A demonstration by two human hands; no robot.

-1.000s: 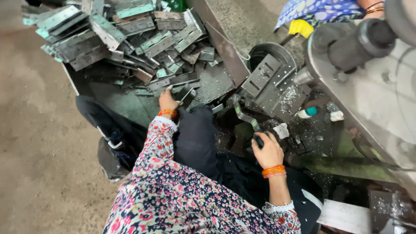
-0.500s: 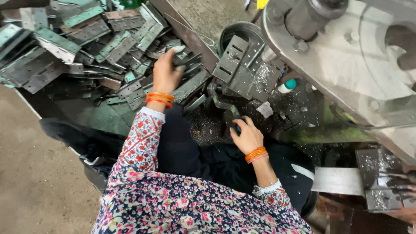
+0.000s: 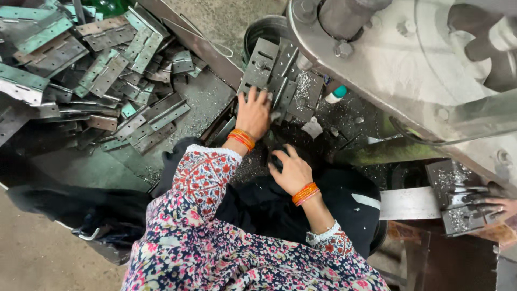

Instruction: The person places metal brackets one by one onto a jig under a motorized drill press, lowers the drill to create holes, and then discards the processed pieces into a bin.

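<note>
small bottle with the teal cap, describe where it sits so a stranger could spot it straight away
Start at the big grey machine housing across the upper right. Just under its lower left edge, right of the grey slotted metal plates that the left hand touches, lies a small white bottle with a teal cap. It is the only white and teal thing among grey metal.

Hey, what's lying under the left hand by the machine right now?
The left hand rests on a stack of grey slotted metal plates, with metal shavings scattered on them. The part of the plates beneath the palm is covered, so anything there cannot be seen.
</note>
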